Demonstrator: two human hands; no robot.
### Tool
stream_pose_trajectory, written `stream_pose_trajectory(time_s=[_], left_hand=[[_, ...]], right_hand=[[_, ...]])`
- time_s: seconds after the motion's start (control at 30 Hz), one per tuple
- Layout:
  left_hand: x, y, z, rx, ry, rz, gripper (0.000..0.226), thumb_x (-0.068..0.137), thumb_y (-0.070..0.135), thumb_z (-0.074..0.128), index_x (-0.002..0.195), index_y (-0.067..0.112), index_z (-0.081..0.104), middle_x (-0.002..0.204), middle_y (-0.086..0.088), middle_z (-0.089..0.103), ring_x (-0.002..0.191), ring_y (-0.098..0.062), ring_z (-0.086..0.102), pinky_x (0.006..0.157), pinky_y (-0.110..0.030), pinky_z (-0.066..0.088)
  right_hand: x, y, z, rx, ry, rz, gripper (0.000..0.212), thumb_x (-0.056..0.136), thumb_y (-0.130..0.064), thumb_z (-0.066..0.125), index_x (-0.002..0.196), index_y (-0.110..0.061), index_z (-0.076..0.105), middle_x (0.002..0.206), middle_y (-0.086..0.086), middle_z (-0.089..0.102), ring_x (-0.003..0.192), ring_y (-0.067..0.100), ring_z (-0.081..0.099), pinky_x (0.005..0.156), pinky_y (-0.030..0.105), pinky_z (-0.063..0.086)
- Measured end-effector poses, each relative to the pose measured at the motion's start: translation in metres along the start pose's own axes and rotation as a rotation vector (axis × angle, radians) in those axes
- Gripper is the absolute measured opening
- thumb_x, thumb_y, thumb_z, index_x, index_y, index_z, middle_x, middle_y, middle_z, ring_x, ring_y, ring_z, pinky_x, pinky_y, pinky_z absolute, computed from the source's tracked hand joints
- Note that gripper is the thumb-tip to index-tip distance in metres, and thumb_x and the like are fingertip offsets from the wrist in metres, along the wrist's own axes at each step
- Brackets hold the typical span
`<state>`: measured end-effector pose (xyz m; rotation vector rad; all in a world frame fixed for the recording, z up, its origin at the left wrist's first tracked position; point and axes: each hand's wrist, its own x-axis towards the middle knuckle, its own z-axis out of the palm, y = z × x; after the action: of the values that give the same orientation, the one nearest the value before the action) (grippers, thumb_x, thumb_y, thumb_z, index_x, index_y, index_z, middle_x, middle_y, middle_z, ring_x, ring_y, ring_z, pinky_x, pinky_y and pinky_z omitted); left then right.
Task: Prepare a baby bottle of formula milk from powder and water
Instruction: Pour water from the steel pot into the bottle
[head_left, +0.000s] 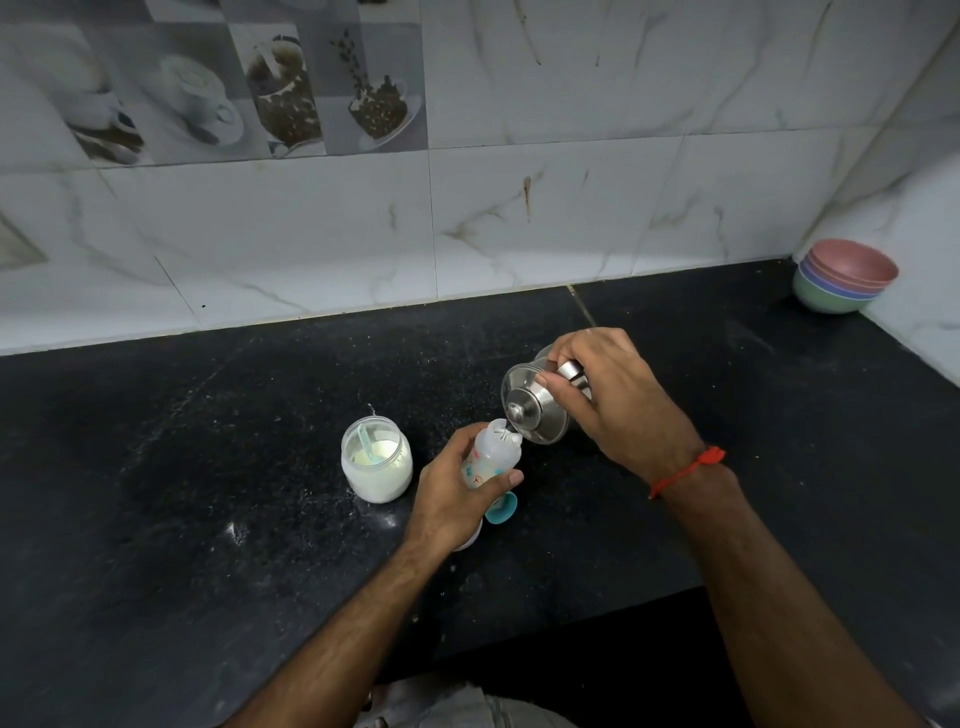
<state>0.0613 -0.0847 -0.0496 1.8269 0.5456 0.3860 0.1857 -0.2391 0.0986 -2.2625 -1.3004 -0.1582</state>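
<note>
My left hand (452, 499) grips a clear baby bottle (491, 454) with red and teal prints, held a little tilted with its open mouth up. My right hand (608, 395) holds a lidded steel jug (535, 410) by its handle, tipped left so its spout is at the bottle's mouth. A thin stream of water runs into the bottle. To the left stands an open glass jar of white powder (376, 465) with a pale scoop inside. The teal bottle cap (503, 512) lies on the counter just under the bottle.
The black stone counter (208, 467) has powder specks on it. A stack of coloured bowls (844, 275) sits in the far right corner against the tiled wall. A white object lies partly hidden beneath my left hand. The counter's front edge runs below my right forearm.
</note>
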Motion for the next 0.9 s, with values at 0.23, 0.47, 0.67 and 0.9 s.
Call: stream_pose_trajectory(time_s=[0.23,0.47,0.67,0.9], left_hand=[[0.0020,0.0004,-0.0005,-0.004,-0.021,0.004,0.057,0.079,0.035,0.089,0.115,0.060,0.052,0.122,0.023,0.066,0.116,0.008,0.059,0.083,-0.004,0.047],[0.0045,-0.0003,0.0010,-0.006,-0.034,0.002,0.059,0.079,0.036,0.089,0.118,0.059,0.051,0.126,0.021,0.066,0.119,-0.001,0.060,0.091,-0.015,0.049],[0.0041,-0.0022,0.0036,-0.017,-0.045,-0.009,0.061,0.079,0.035,0.089,0.130,0.043,0.057,0.129,0.015,0.067,0.122,-0.008,0.061,0.094,-0.019,0.050],[0.0019,-0.0004,0.0047,-0.021,-0.040,-0.007,0.059,0.079,0.036,0.089,0.126,0.048,0.055,0.128,0.014,0.068,0.121,-0.007,0.062,0.096,-0.023,0.051]], right_hand=[[0.0012,-0.0033,-0.0035,-0.022,0.011,-0.020,0.018,0.102,-0.022,0.064,0.110,-0.006,0.064,0.117,0.009,0.066,0.119,0.026,0.052,0.100,0.035,0.045],[0.0009,-0.0036,-0.0049,-0.040,0.016,-0.048,0.016,0.101,-0.021,0.064,0.108,-0.006,0.065,0.115,0.007,0.067,0.118,0.026,0.050,0.099,0.029,0.040],[-0.0001,-0.0049,-0.0057,-0.045,0.015,-0.055,0.016,0.101,-0.021,0.064,0.109,-0.006,0.065,0.115,0.007,0.067,0.118,0.026,0.050,0.098,0.029,0.038],[-0.0028,-0.0059,-0.0058,-0.051,-0.002,-0.067,0.017,0.101,-0.023,0.063,0.106,-0.007,0.064,0.116,0.007,0.066,0.120,0.026,0.049,0.098,0.032,0.039]])
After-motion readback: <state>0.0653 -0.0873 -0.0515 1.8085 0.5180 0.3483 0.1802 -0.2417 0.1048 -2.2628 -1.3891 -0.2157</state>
